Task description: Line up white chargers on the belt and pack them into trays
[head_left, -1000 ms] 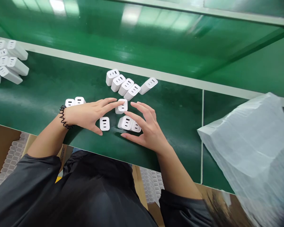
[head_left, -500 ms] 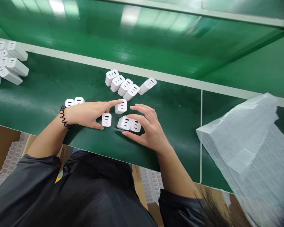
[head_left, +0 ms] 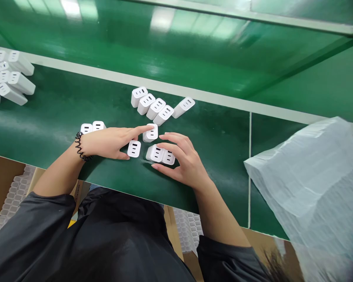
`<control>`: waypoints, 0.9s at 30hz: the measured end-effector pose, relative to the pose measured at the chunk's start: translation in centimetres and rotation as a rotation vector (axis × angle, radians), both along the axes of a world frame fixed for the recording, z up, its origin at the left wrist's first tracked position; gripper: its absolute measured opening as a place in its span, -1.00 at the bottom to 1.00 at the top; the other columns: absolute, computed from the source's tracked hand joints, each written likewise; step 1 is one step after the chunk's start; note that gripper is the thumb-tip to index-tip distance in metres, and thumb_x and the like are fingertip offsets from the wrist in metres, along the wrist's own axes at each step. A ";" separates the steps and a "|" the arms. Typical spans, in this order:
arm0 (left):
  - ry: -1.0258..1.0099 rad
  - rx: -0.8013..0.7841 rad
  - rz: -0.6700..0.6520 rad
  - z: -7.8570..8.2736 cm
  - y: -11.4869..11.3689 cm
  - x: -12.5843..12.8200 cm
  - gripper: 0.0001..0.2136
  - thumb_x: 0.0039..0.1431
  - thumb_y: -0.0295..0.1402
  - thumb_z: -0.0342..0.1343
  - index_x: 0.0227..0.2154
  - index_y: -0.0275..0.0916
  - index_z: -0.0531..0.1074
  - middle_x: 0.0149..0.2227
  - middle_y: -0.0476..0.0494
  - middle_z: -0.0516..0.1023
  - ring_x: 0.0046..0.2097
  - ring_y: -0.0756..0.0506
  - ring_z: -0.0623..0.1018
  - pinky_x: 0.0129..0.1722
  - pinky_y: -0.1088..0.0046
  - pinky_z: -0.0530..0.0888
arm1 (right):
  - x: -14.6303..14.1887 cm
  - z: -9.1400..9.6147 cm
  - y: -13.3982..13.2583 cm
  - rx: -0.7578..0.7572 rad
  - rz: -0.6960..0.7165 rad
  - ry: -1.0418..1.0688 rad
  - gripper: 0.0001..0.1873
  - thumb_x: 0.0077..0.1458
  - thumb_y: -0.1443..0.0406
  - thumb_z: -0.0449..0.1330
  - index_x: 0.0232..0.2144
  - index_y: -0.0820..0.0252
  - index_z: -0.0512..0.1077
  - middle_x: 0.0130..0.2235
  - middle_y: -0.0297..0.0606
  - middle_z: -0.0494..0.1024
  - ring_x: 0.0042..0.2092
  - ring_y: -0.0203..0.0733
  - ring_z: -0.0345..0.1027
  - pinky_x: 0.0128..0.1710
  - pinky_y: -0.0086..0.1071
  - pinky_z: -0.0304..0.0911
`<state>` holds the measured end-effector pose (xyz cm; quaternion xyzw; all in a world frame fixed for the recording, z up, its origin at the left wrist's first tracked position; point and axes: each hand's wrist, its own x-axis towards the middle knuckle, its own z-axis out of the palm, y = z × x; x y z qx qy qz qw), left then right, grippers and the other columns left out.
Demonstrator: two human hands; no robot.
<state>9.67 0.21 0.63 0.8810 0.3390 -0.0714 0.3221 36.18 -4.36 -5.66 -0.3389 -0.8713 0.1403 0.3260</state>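
Note:
My left hand is curled beside a white USB charger, which sits between its thumb and bent fingers. Its index finger reaches across the port face of a second upright charger. My right hand is bent around a pair of chargers standing side by side, thumb along the near side and index finger at the far edge. The middle finger of that hand is raised near the second charger. Slots for a large port and two small ones show on the chargers' faces.
Behind my hands stands a row of several chargers, with a tilted one at its right. Two more stand behind my left wrist. More chargers cluster at the far left. A white translucent sheet hangs over the right table edge.
The charger by my left thumb has shifted slightly right, towards the pair. My right fingers have moved a little left. The white sheet has shifted slightly.

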 end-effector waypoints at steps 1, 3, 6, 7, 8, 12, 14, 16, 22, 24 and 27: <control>-0.008 -0.006 0.009 -0.1 0.0 0.0 -0.18 0.17 -0.33 0.13 0.38 -0.13 -0.23 0.07 -0.23 0.46 -0.08 -0.11 0.54 -0.20 0.50 0.37 | 0.0 0.0 0.0 -0.010 0.000 -0.004 -0.52 0.13 0.14 0.33 0.06 0.01 0.32 0.09 -0.06 0.45 0.14 0.17 0.35 0.08 0.13 0.35; -0.027 -0.007 0.032 -0.4 0.0 0.0 -0.30 0.17 -0.29 0.14 0.31 -0.18 -0.05 0.01 -0.21 0.48 -0.07 -0.13 0.54 -0.19 0.48 0.38 | 0.0 0.0 0.0 -0.033 -0.002 -0.008 -0.54 0.14 0.13 0.31 0.06 -0.01 0.33 0.09 -0.09 0.46 0.14 0.17 0.35 0.08 0.13 0.34; -0.066 0.036 0.050 -0.7 0.0 0.1 -0.55 0.16 -0.31 0.14 0.09 -0.22 0.17 -0.05 -0.19 0.49 -0.13 -0.12 0.53 -0.22 0.48 0.38 | 0.0 0.0 0.0 -0.044 -0.008 0.004 -0.53 0.13 0.12 0.32 0.07 -0.01 0.36 0.08 -0.10 0.48 0.14 0.16 0.35 0.09 0.12 0.34; -0.078 0.061 0.051 -0.8 0.0 0.2 -0.61 0.14 -0.33 0.13 0.02 -0.23 0.21 -0.06 -0.18 0.49 -0.15 -0.11 0.53 -0.23 0.48 0.38 | 0.0 0.0 0.0 -0.045 -0.008 0.007 -0.52 0.12 0.12 0.32 0.07 -0.01 0.36 0.08 -0.10 0.48 0.14 0.16 0.35 0.09 0.12 0.34; -0.089 0.090 0.052 -0.7 0.0 0.4 -0.65 0.13 -0.36 0.14 -0.04 -0.23 0.23 -0.08 -0.17 0.48 -0.16 -0.10 0.52 -0.24 0.47 0.38 | 0.0 0.0 0.0 -0.044 -0.008 0.007 -0.52 0.12 0.13 0.32 0.07 -0.01 0.36 0.08 -0.10 0.48 0.14 0.16 0.35 0.10 0.12 0.34; -0.140 0.192 0.079 -0.4 -0.2 0.8 -0.64 0.08 -0.40 0.13 -0.05 -0.23 0.24 -0.08 -0.16 0.48 -0.17 -0.10 0.51 -0.21 0.44 0.38 | 0.0 0.0 0.0 -0.011 -0.009 -0.003 -0.49 0.12 0.14 0.33 0.09 0.00 0.33 0.07 -0.08 0.48 0.13 0.15 0.36 0.08 0.10 0.35; -0.156 0.193 0.089 -0.2 -0.3 0.8 -0.60 0.08 -0.40 0.12 0.01 -0.22 0.23 -0.04 -0.15 0.48 -0.19 -0.09 0.51 -0.24 0.45 0.37 | 0.0 0.0 0.0 0.009 -0.008 -0.007 -0.48 0.11 0.14 0.34 0.09 0.02 0.32 0.07 -0.06 0.48 0.12 0.14 0.37 0.07 0.09 0.36; -0.155 0.175 0.093 -0.2 -0.4 0.8 -0.57 0.09 -0.39 0.11 0.04 -0.21 0.23 -0.03 -0.15 0.48 -0.23 -0.07 0.51 -0.29 0.45 0.36 | 0.0 0.0 0.0 0.006 -0.008 -0.008 -0.48 0.11 0.14 0.34 0.08 0.02 0.32 0.07 -0.06 0.47 0.12 0.15 0.37 0.07 0.09 0.37; -0.121 0.130 0.095 -0.3 -0.4 0.7 -0.57 0.11 -0.35 0.11 0.06 -0.20 0.24 -0.06 -0.14 0.48 -0.29 -0.06 0.49 -0.35 0.46 0.32 | 0.0 0.0 0.0 -0.041 -0.012 -0.014 -0.51 0.13 0.13 0.32 0.08 0.00 0.34 0.09 -0.09 0.47 0.14 0.15 0.35 0.09 0.12 0.35; -0.105 0.117 0.095 -0.2 -0.4 0.8 -0.58 0.11 -0.35 0.11 0.05 -0.21 0.25 -0.08 -0.13 0.48 -0.32 -0.05 0.47 -0.36 0.47 0.30 | 0.0 0.0 0.0 -0.035 -0.015 -0.023 -0.52 0.13 0.12 0.32 0.07 0.00 0.34 0.09 -0.09 0.47 0.14 0.14 0.35 0.09 0.11 0.36; -0.092 0.104 0.095 -0.2 -0.4 0.8 -0.59 0.11 -0.36 0.12 0.04 -0.22 0.26 -0.10 -0.13 0.48 -0.34 -0.04 0.45 -0.37 0.47 0.29 | 0.0 -0.1 0.0 -0.018 -0.014 -0.016 -0.52 0.14 0.12 0.32 0.07 0.03 0.34 0.07 -0.07 0.47 0.14 0.14 0.35 0.09 0.09 0.36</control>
